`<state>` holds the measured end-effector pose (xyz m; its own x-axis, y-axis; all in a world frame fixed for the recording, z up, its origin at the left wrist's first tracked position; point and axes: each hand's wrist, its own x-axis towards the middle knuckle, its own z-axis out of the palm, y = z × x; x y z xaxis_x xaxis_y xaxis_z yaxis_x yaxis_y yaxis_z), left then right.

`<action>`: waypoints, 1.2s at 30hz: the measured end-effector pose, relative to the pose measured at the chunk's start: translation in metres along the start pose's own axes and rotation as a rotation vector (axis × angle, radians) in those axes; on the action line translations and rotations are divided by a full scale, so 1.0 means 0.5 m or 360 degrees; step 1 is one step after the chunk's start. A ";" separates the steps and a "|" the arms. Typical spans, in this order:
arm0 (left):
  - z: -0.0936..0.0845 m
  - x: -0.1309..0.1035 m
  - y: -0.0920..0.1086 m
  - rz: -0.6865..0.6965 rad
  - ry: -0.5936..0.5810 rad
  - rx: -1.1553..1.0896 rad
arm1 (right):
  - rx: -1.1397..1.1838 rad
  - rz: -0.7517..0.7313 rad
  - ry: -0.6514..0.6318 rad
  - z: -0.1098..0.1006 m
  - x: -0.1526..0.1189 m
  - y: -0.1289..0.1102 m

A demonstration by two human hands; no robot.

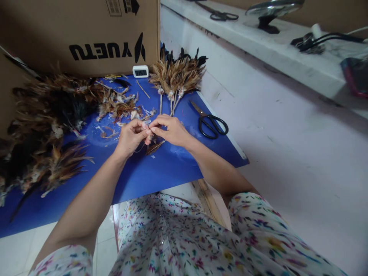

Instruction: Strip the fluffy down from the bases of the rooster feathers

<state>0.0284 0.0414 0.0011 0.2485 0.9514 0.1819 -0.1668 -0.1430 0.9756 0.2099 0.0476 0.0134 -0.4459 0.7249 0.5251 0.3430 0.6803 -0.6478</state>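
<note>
My left hand (130, 137) and my right hand (169, 130) meet over the blue table, thumbs and fingertips pinched together. Between them is a small feather piece, mostly hidden by the fingers; a brown feather (155, 147) points down below them, and a thin thread loops under my left hand. Just beyond the hands stand out several feather bunches (176, 74) on thin sticks, lying on the table. Black-handled scissors (211, 124) rest to the right of my right hand. Loose feathers and scraps (117, 103) lie behind my left hand.
A large pile of brown and black feathers (51, 111) covers the left of the blue table (138, 184). A cardboard box (86, 27) stands at the back, with a small digital clock (140, 71) before it. On the right ledge (247, 42) are other scissors (223, 16) and a phone (356, 76).
</note>
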 end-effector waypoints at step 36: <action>0.001 0.002 0.011 -0.0540 0.0243 -0.0350 | -0.0981 -0.0484 0.0077 0.022 -0.001 0.013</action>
<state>0.0281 0.0416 0.0067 0.1831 0.9663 -0.1811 -0.3036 0.2308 0.9244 0.2034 0.0505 0.0029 -0.5643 0.4863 0.6672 0.6225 0.7815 -0.0431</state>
